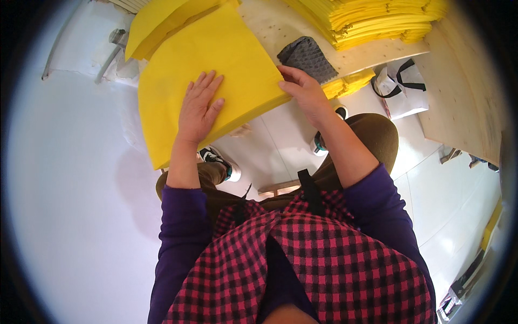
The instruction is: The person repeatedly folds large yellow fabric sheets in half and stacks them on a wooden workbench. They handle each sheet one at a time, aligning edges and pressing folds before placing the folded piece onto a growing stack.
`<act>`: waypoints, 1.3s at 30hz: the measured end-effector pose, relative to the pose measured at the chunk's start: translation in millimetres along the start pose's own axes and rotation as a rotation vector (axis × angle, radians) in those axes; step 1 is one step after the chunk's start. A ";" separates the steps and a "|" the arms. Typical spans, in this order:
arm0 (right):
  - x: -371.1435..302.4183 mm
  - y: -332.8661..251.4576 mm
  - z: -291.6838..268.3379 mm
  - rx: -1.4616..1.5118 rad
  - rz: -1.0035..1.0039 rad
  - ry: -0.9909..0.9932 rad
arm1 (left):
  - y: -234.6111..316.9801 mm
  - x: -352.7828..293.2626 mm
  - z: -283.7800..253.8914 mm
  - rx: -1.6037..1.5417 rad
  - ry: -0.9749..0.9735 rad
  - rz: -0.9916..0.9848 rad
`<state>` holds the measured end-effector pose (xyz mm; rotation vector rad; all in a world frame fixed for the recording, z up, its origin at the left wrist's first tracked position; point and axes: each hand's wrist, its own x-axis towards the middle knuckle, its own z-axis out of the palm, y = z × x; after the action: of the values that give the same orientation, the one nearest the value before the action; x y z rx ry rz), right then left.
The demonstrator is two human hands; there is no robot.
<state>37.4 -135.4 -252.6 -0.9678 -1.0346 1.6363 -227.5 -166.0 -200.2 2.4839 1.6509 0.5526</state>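
A stack of large yellow sheets (226,51), soft and cloth-like, lies on the table before me. My left hand (198,108) rests flat on the top sheet, its fingers stretched out and its thumb apart. At the stack's right edge, my right hand (306,94) has its thumb and forefinger bent round the sheet edge; the other fingers are partly hidden. Just beyond that hand lies a folded dark grey quilted cloth (308,58) on the wooden tabletop.
Thick piles of yellow folded pieces (377,21) stand at the far right, with more yellow pieces (348,83) on a lower level. A white bag with black handles (402,89) stands by a wooden panel (464,81). Another yellow piece (154,24) curves up at the far left.
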 end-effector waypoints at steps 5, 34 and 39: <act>-0.3 -3.3 1.3 0.021 0.020 0.010 | 1.3 0.6 -1.4 0.011 -0.006 -0.005; 7.3 -6.2 5.8 0.052 0.066 0.042 | -3.6 -0.9 0.6 0.010 0.007 0.013; 7.2 -7.9 7.3 0.043 0.054 0.034 | -4.8 -2.0 1.6 0.013 0.013 0.012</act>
<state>31.2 -128.3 -243.8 -0.9993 -0.9535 1.6736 -231.8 -165.7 -203.5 2.5066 1.6505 0.5627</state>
